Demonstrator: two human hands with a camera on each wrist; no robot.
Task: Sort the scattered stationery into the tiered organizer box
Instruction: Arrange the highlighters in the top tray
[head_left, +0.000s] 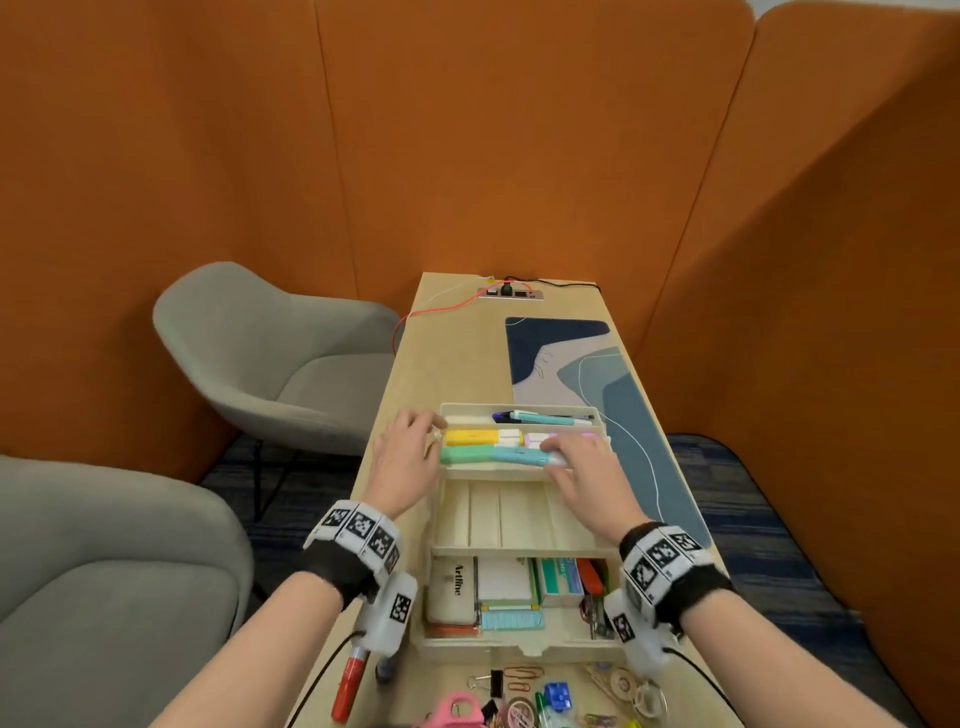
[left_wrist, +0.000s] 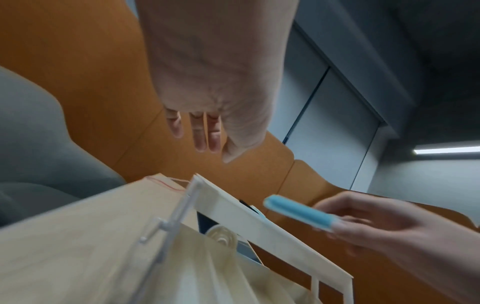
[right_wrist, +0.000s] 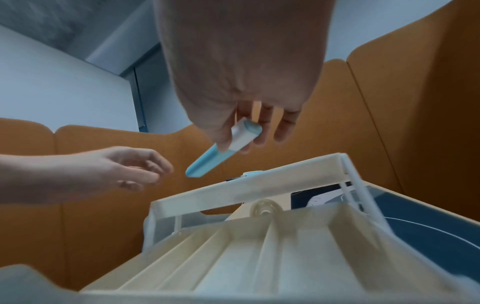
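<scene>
Blue highlighter (right_wrist: 223, 150) pinched in right hand (right_wrist: 241, 82) fingers (right_wrist: 284, 127).

Even, soft indoor light; ceiling strip lamp (left_wrist: 446, 149) glows in left wrist view. Shadows faint. Wrist views motion-blurred, wide-angle bending at edges. Head view fairly sharp.

Blue highlighter (right_wrist: 223, 150) between right-hand fingertips (right_wrist: 224, 142)

Both forearms are bare, with no sleeves. Each wrist wears a black strap (head_left: 332, 569) ringed by white blocks printed with black-and-white square markers (head_left: 358, 527). A white camera pod (head_left: 389, 613) with its own marker hangs beneath, trailing a black cable (head_left: 317, 680).
</scene>
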